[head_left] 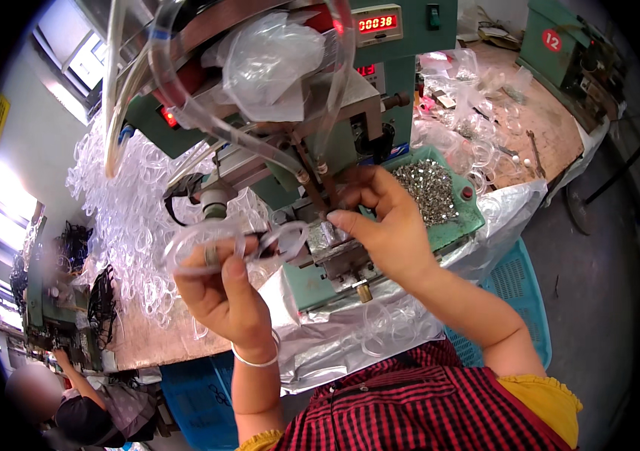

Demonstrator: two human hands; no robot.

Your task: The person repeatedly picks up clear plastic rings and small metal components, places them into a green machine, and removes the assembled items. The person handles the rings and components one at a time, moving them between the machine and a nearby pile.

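Observation:
My left hand (pixel 224 293) is closed on a clear plastic piece (pixel 185 248) with rounded loops, blurred by motion; its other loop (pixel 288 239) reaches toward the machine. At the metal fixture (pixel 339 255) below the machine's two slanted rods (pixel 318 195), my right hand (pixel 387 225) has its thumb and fingers drawn together. Whatever lies between those fingertips is too small or hidden to make out. Beside the right hand sits a green tray (pixel 461 225) holding a heap of small shiny metal parts (pixel 427 192).
A large pile of clear plastic pieces (pixel 128 218) covers the table's left side. Clear tubes (pixel 215 120) and a plastic bag (pixel 267 64) hang around the green machine (pixel 433 52). Blue baskets (pixel 519 301) stand below. Another person (pixel 95 406) works at lower left.

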